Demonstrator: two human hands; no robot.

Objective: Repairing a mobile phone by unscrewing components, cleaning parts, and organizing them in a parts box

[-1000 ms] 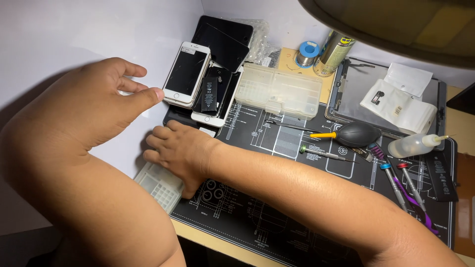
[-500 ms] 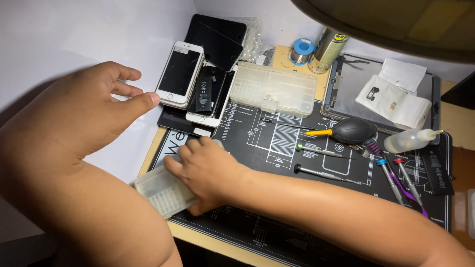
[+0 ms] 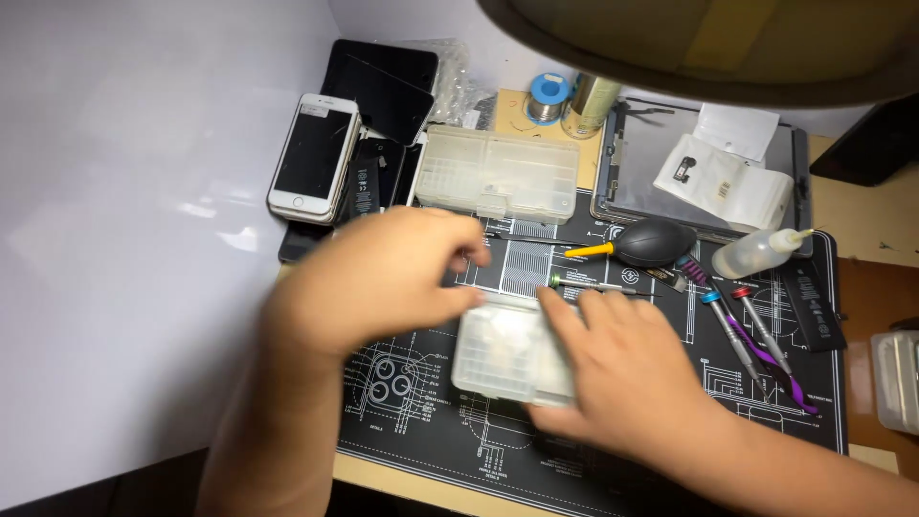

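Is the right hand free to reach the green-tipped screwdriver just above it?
Probably not freely: the right hand is holding the small clear box. The screwdriver lies uncovered on the mat, just past its fingertips.

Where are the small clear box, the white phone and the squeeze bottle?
small clear box (image 3: pixel 507 354), head view, middle of its lid
white phone (image 3: pixel 314 158), head view, centre of its dark screen
squeeze bottle (image 3: pixel 751 257), head view, its body

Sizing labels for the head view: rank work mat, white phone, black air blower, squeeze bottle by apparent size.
1. work mat
2. white phone
3 and 4. black air blower and squeeze bottle: they look alike in size, so I won't rank them.
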